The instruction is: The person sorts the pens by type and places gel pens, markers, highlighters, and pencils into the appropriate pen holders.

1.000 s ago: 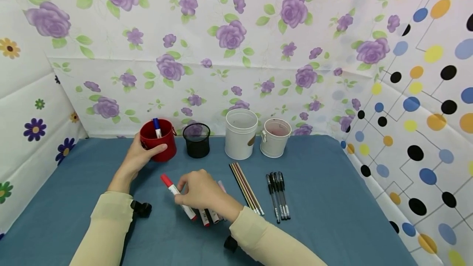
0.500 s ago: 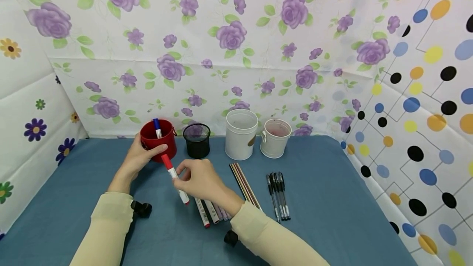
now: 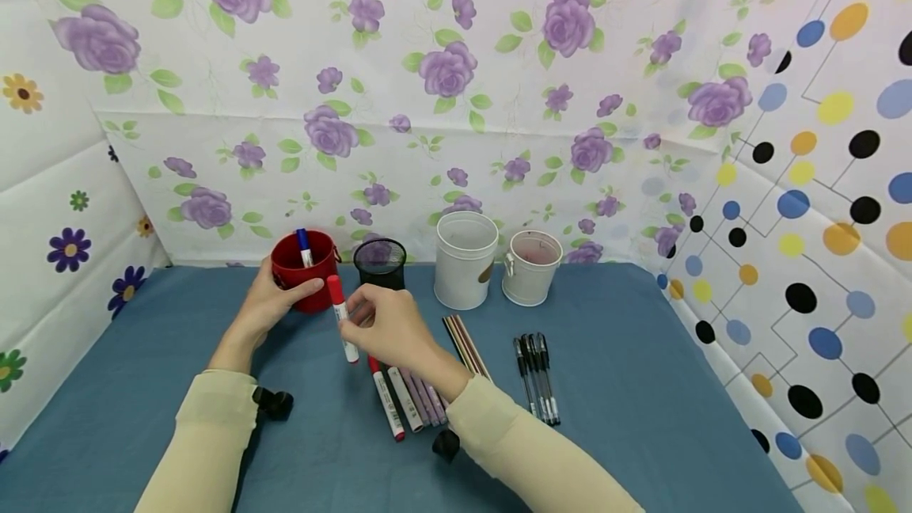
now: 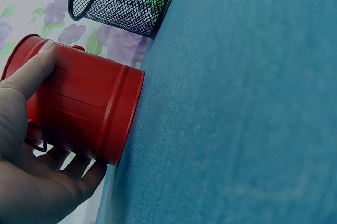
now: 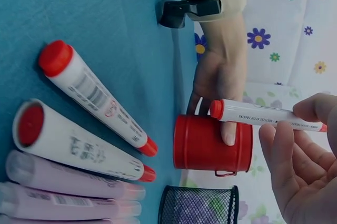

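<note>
My left hand grips the red tin cup at the back left of the blue table, thumb across its front; a blue-capped marker stands in the cup. My right hand pinches a white marker with a red cap and holds it nearly upright, cap up, just right of the cup. In the right wrist view the marker lies across the fingertips above the cup's side.
Several markers lie in a row under my right wrist. Beside the cup stand a black mesh pot, a white tin and a small white bucket. Pencils and black pens lie right. Floral walls enclose the table.
My right hand has lifted the red-capped marker off the table, swung it from slanted to nearly upright, and carried it back toward the red cup. The left hand has kept its grip.
</note>
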### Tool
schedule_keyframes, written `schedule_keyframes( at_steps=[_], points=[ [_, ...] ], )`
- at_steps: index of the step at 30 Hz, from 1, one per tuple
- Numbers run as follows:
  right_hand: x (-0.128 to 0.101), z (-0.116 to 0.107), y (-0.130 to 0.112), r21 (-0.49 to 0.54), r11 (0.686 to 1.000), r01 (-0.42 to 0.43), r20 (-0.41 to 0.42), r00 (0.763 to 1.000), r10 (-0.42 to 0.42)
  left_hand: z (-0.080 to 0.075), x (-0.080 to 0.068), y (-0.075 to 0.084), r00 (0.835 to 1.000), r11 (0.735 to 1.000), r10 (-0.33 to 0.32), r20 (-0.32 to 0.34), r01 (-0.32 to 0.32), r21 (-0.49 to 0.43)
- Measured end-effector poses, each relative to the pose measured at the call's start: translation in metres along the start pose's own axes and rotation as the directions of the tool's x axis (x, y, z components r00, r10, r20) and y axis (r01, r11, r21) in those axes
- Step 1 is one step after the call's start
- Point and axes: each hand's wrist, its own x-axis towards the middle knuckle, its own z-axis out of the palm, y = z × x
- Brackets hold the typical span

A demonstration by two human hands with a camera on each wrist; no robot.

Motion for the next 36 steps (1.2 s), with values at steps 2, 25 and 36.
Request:
schedule_keyframes(
  at_steps=[2,25,36],
  points=[
    [0.003,-0.001,-0.001,-0.003,1.0,0.002,-0.011,1.0,-0.002,0.0,0.001,-0.001,1.0,1.0,-0.004,-0.003,0.004,0.002],
    [0.052,-0.019,-0.008,-0.031,0.997,0.074,-0.094,0.993,-0.076,-0.001,0.009,-0.018,0.999,0.998,0.053,-0.008,-0.053,0.023],
    [0.076,-0.02,-0.015,-0.036,0.999,0.015,-0.142,0.99,-0.02,-0.002,0.012,-0.02,0.999,0.999,0.039,-0.003,-0.039,0.016]
  ],
)
